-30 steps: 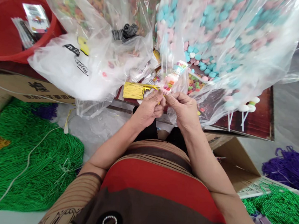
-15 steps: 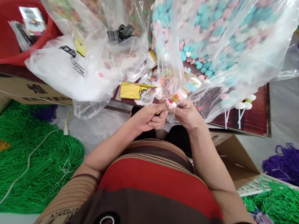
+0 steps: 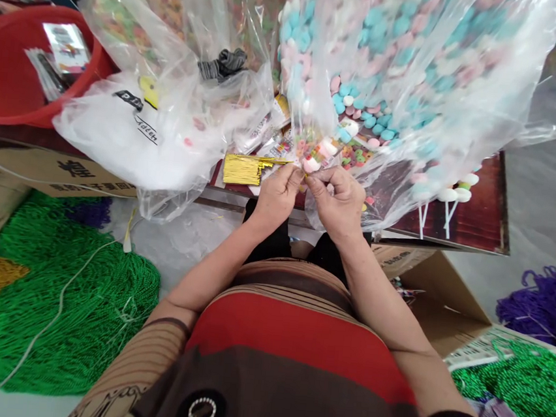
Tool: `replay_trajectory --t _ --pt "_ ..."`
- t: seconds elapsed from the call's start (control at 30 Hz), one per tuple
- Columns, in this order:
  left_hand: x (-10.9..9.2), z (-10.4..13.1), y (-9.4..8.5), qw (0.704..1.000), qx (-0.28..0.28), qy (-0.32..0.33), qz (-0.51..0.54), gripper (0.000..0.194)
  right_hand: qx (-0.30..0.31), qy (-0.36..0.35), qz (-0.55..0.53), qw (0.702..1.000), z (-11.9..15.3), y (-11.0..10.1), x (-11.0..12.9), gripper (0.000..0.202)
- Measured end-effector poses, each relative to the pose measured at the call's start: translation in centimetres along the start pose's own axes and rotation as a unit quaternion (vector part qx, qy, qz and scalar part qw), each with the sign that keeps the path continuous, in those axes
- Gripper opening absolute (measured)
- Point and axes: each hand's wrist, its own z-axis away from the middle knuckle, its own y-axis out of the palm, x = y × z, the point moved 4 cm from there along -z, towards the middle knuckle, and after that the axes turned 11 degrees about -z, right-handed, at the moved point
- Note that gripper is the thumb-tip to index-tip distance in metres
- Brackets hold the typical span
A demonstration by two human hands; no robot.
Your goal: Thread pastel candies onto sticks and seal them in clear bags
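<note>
At the table's front edge, my left hand (image 3: 278, 194) and my right hand (image 3: 338, 203) meet with thumbs and fingertips pinched together. Between them is the gathered lower end of a clear candy packet (image 3: 323, 150) with pink, white and coloured sweets inside. A bit of yellow shows at the fingertips. Left of the packet lies a stack of yellow twist ties (image 3: 242, 169), with printed wrappers (image 3: 277, 144) behind it. A big clear bag of blue, pink and white candies (image 3: 361, 111) stands open behind my hands.
A red basin (image 3: 85, 88) holds cards at the left. White plastic (image 3: 132, 135) hangs over the table edge (image 3: 500, 223). Candies on white sticks (image 3: 448, 202) lie at the right. Green strings (image 3: 66, 306) and an open cardboard box (image 3: 451, 297) are below.
The packet has swung more upright, and its lower end is now between both hands' fingertips. My right hand has turned, its fingers raised and curled. The view has shifted slightly.
</note>
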Motion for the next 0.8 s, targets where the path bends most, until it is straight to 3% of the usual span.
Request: replay_trajectory --t 0.07,0.13,0.3,0.4,0.53,0.6,0.67,0.73,0.8 --pt "-0.2 0.0 -0.1 0.999 -0.007 0.038 -0.035 0.016 -0.012 0.037 -0.036 0.999 0.1 0.3 -0.7 0.029" --pt "0.1 0.2 0.0 0.999 -0.007 0.033 -0.026 0.009 -0.027 0.082 -0.094 0.992 0.1 0.6 -1.5 0.031" --pt "0.8 0.3 0.6 0.996 0.076 0.036 0.01 0.01 -0.023 0.143 -0.194 0.97 0.2 1.2 -1.7 0.038" --pt "-0.6 -0.1 0.5 0.991 0.101 0.048 0.068 0.016 -0.012 0.103 -0.138 0.985 0.4 0.8 -0.1 0.032" --pt "-5.2 1.3 -0.5 0.978 0.133 0.115 0.115 0.051 0.029 0.005 0.008 1.0 0.1 0.3 1.9 0.016" --pt "-6.9 2.9 -1.2 0.97 0.154 0.173 0.071 0.064 0.007 -0.021 0.039 0.999 -0.6 -0.3 2.1 0.013" --pt "-7.3 4.0 -1.3 0.957 0.195 0.214 0.022 0.07 -0.041 -0.033 0.029 0.998 -1.3 -1.1 2.3 0.013" --pt "-5.9 3.9 -0.8 0.954 0.251 0.159 -0.041 0.068 -0.076 -0.039 -0.003 0.996 -1.6 -1.7 2.8 0.013" --pt "-4.2 2.7 -0.4 0.964 0.257 0.056 -0.045 0.067 -0.072 -0.043 -0.02 0.996 -1.4 -1.8 3.6 0.013"
